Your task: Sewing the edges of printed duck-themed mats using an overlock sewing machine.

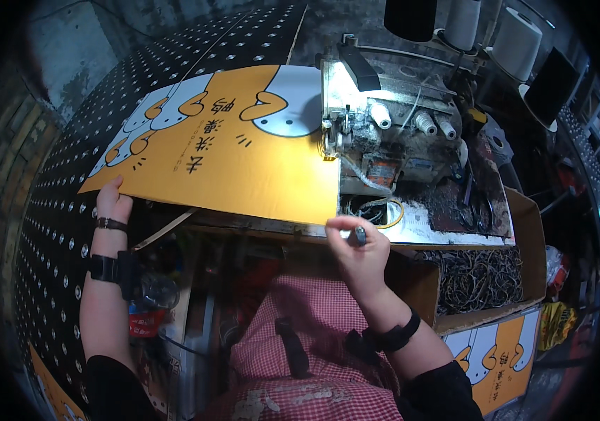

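A flat orange mat (265, 168) printed with white cartoon ducks lies across the table, its right edge beside an overlock-type sewing machine (398, 126). At the mat's near left corner my left hand (114, 200) pinches the edge, thumb on top and fingers underneath. My right hand (361, 252) is closed at the near right corner, around a small dark tool (358, 236) with a rounded end. Most of that tool is hidden in the fist, so its kind does not show. The machine's lamp lights the needle area, which sits against the mat's right edge.
Cones of thread (516, 45) stand behind the machine. Black scissors (481, 203) lie on its right side. Below, a cardboard box (524, 235) holds dark trimmed strips (482, 282). Another duck-printed mat (500, 365) is at lower right. A black studded table (54, 245) extends left.
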The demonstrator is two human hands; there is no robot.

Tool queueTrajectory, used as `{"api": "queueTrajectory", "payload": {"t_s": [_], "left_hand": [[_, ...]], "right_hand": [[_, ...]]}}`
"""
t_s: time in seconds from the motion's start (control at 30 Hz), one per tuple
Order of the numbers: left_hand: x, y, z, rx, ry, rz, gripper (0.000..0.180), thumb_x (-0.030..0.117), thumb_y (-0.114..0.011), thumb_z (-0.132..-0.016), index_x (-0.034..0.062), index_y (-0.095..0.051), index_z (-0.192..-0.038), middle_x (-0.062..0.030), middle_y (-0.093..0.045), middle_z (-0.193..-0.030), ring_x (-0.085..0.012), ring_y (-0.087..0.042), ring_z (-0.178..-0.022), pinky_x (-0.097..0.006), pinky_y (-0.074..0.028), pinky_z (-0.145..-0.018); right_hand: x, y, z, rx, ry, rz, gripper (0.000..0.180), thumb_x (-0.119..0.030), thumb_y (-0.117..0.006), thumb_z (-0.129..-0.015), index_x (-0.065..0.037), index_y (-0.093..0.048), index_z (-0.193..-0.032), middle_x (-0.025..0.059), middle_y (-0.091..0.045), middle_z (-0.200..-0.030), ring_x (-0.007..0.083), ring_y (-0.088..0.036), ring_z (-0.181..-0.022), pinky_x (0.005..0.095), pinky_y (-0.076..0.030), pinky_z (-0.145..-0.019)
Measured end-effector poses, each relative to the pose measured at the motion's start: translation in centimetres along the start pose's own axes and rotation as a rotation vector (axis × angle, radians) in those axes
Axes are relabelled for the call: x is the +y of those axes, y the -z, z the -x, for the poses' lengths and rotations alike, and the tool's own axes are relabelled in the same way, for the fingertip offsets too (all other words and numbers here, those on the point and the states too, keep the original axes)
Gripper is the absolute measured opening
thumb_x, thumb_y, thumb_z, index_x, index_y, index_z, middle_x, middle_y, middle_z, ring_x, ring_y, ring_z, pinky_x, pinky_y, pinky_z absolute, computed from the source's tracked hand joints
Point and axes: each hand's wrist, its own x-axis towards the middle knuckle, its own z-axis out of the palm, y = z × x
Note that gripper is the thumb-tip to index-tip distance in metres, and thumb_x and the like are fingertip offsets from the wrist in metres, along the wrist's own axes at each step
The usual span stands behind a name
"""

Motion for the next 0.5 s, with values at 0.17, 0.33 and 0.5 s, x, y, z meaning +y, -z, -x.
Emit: {"api": "queueTrajectory", "payload": {"t_s": [0.17,0.33,0.5], "left_hand": [[-1.2,-3.9,-2.4,0.048,-0.003,-0.035,0.026,0.0,-0.04,-0.086,-0.0064,-0.042,-0.111,-0.0198,-0.05,-0.111,-0.0316,-0.052,-0.103,-0.04,-0.043,-0.09],[-2.2,-5.8,-6.0,0.106,-0.072,-0.045,0.026,-0.003,-0.041,-0.085,-0.0057,-0.043,-0.11,-0.0179,-0.052,-0.108,-0.0308,-0.053,-0.099,-0.039,-0.045,-0.087],[-1.6,-8.6,-5.6,0.017,-0.185,-0.115,0.031,-0.009,-0.043,-0.081,-0.0042,-0.041,-0.111,-0.0166,-0.049,-0.111,-0.0283,-0.055,-0.098,-0.037,-0.048,-0.081]], "right_hand": [[1.7,-1.1,-3.6,0.097,0.089,0.165,0.008,-0.006,-0.062,-0.07,-0.004,-0.064,-0.078,0.0101,-0.064,-0.074,0.0182,-0.062,-0.067,0.0257,-0.048,-0.061],[0.0,-1.7,-5.1,0.184,0.142,0.414,0.014,-0.012,-0.062,-0.071,-0.009,-0.066,-0.085,0.0099,-0.064,-0.079,0.0247,-0.062,-0.069,0.0304,-0.049,-0.062],[0.8,-1.9,-4.4,0.152,0.206,0.393,0.021,-0.011,-0.06,-0.074,-0.009,-0.065,-0.094,0.0133,-0.063,-0.081,0.0273,-0.062,-0.072,0.0327,-0.049,-0.065]]}}
